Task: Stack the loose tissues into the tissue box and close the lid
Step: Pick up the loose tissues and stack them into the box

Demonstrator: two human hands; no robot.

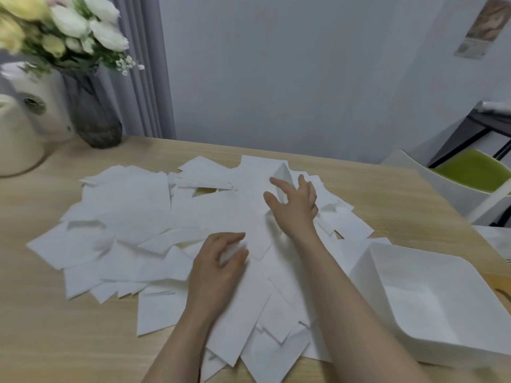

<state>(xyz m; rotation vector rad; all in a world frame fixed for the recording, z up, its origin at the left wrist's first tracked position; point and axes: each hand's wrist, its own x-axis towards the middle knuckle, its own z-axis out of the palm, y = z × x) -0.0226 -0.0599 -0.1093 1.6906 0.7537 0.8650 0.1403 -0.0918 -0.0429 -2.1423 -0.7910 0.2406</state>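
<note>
Several loose white tissues lie spread in an overlapping heap across the middle of the wooden table. The white tissue box stands open at the right front, with a tissue or two lying flat inside. No lid is clearly visible. My left hand rests on the heap near its middle, fingers curled and pinching a tissue edge. My right hand hovers over the far right part of the heap, fingers spread, touching a tissue that stands up folded.
A dark glass vase with white and yellow flowers stands at the back left, beside a cream kettle and a white appliance. A white chair with a green cushion stands past the table's right edge.
</note>
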